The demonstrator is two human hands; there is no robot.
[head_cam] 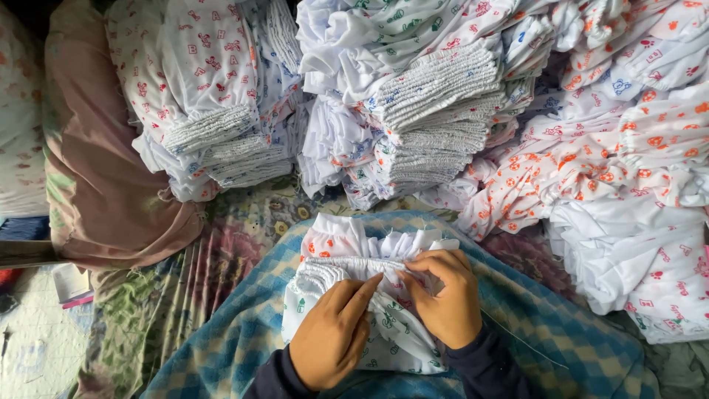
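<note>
Left hand [332,332]: nearest the camera; we find it resting on the white printed garment [354,295], fingers curled loosely, index finger stretched along the gathered waistband. It presses the cloth rather than clamping it.
Right hand [443,295]: just beside the left, fingers bent and pinched on the waistband edge near the middle. We also note a thin thread [517,340] running from under this hand toward the lower right.
Garment position: we place it on the blue checked cloth [561,325], at lower centre, between both hands, with the elastic edge turned up and orange-spotted fabric showing at its far side.
Sleeves: dark, visible at both wrists.
Left stack [214,111]: folded white pieces with red prints, waistbands facing us, well apart from the hands.
Centre stack [421,111]: similar folded pieces, green and blue prints, behind the garment.
Right heap [628,162]: loose, unfolded pieces with orange prints.
Pink cushion [96,162]: at far left, beside the left stack.
Floral spread [214,258]: under everything.
</note>
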